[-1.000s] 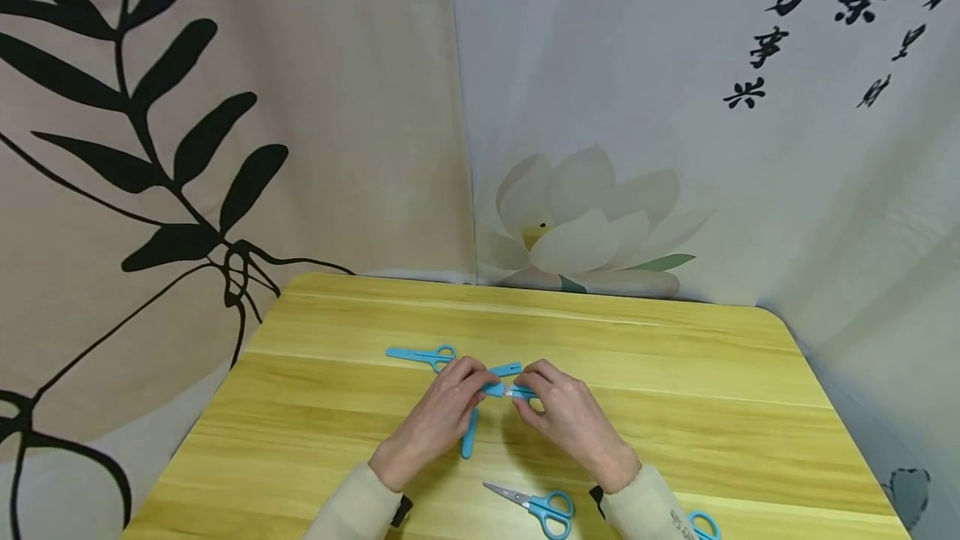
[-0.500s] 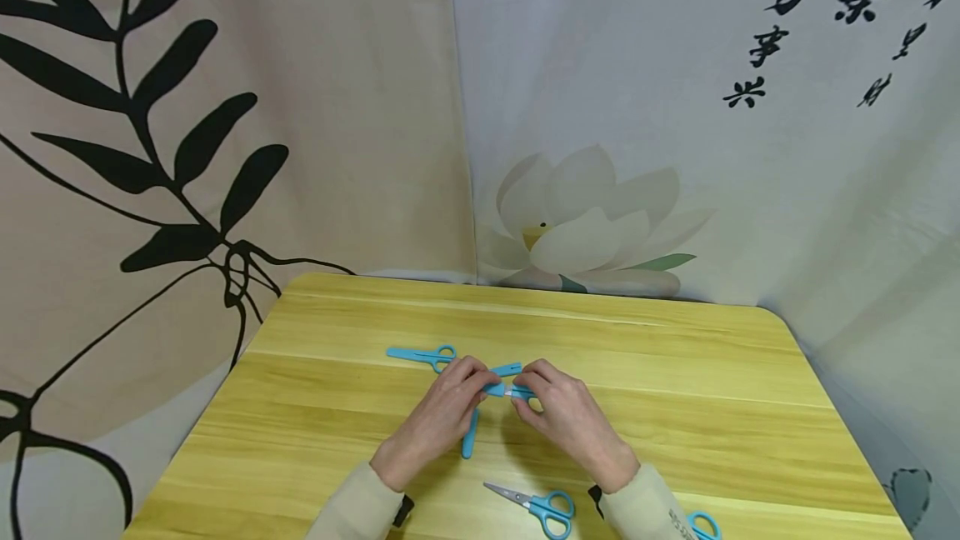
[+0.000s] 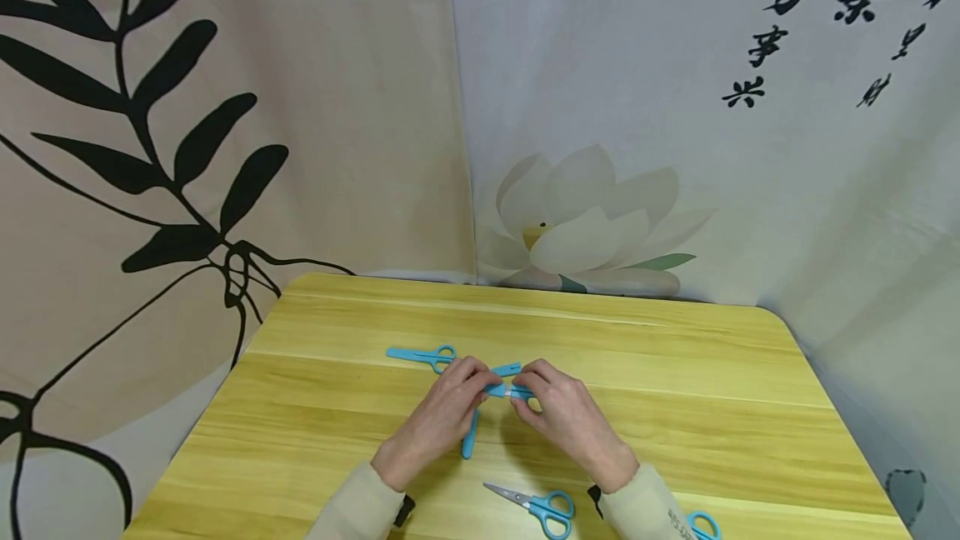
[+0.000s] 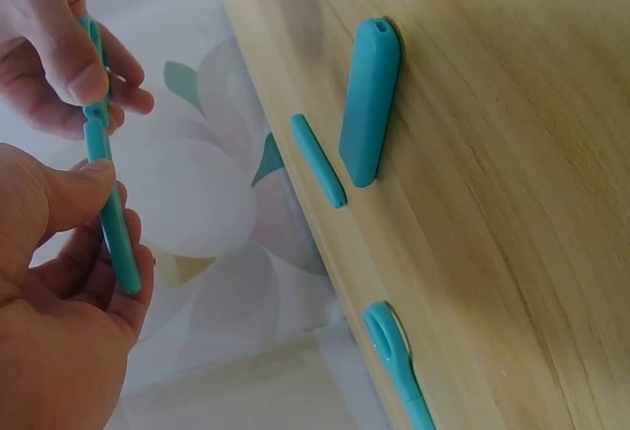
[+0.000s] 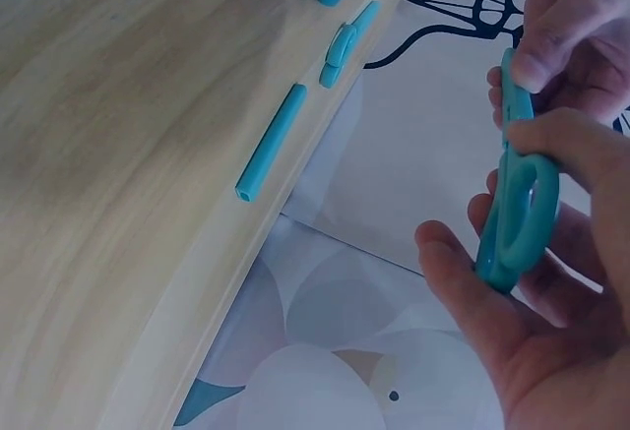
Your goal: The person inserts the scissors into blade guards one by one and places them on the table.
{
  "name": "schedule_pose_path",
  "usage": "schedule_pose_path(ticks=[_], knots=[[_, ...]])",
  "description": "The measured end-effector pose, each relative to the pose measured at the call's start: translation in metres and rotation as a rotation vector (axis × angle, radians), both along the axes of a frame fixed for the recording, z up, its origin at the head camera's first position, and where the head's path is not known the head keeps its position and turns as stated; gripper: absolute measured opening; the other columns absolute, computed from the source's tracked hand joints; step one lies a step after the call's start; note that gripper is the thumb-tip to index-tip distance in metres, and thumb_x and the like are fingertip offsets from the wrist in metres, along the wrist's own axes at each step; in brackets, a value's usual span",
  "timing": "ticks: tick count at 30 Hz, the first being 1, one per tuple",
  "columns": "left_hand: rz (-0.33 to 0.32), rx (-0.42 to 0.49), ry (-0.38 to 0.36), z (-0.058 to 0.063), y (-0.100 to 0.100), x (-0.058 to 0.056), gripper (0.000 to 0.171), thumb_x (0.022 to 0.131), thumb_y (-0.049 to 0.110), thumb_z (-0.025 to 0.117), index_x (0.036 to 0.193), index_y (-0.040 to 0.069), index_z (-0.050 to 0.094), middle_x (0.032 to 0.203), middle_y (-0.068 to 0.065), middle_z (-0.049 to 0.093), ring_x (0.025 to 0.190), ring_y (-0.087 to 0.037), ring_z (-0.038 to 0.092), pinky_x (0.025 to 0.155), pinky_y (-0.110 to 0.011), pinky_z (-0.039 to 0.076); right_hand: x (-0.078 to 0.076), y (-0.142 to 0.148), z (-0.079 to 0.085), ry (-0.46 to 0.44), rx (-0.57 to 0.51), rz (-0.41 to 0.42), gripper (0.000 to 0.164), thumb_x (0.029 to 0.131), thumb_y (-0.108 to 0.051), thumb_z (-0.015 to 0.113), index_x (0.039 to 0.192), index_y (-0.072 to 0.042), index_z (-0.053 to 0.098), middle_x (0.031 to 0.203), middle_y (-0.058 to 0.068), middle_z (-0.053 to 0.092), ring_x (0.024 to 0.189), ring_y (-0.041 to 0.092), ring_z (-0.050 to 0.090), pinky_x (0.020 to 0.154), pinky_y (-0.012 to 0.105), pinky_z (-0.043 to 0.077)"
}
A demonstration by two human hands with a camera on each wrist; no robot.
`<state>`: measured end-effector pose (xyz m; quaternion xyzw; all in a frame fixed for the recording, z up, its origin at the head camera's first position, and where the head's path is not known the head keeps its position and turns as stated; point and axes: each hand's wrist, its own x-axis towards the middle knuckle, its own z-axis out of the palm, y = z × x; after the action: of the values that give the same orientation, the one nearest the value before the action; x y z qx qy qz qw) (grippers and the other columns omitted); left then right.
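Observation:
Above the table, my left hand (image 3: 442,407) pinches a blue blade cover (image 4: 116,233) between thumb and fingers. My right hand (image 3: 566,415) grips a pair of small scissors (image 5: 532,214) by the blue handles, thumb pressed near the pivot. The scissors point left, in line with the cover, and their blades are mostly hidden inside it. A short strip of metal shows between cover and handles in the head view. Below the hands lie two loose blue covers, one cover (image 3: 507,369) behind them and another cover (image 3: 469,437) under the left hand.
Capped scissors (image 3: 412,353) lie behind the left hand. Uncovered scissors (image 3: 551,509) rest near the front of the wooden table (image 3: 750,423), blades pointing left. Another blue scissor handle (image 3: 705,525) shows beside the right sleeve. A printed curtain (image 3: 360,107) hangs behind the table.
The strip of metal between the cover and the scissors' handles looks slightly shorter. Both hands have drawn a touch closer together; everything on the table stays put.

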<state>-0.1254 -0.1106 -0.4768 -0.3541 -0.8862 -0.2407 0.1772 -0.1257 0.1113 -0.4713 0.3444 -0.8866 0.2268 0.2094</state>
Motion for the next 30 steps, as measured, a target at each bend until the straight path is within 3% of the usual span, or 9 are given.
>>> schedule_pose_path(ticks=[30], knots=[[-0.017, 0.007, 0.036, 0.0022, 0.0037, 0.0001, 0.023, 0.092, -0.003, 0.075, 0.112, 0.007, 0.071, 0.108, -0.003, 0.06, 0.097, -0.02, 0.056, 0.083, -0.033, 0.053, -0.0033, -0.0023, -0.0024, -0.01, -0.009, 0.024, 0.023, 0.081, -0.01, 0.09, 0.097, -0.004, 0.075, 0.102, 0.004, 0.066, 0.081, 0.013, 0.07, 0.069, 0.022, 0.059]])
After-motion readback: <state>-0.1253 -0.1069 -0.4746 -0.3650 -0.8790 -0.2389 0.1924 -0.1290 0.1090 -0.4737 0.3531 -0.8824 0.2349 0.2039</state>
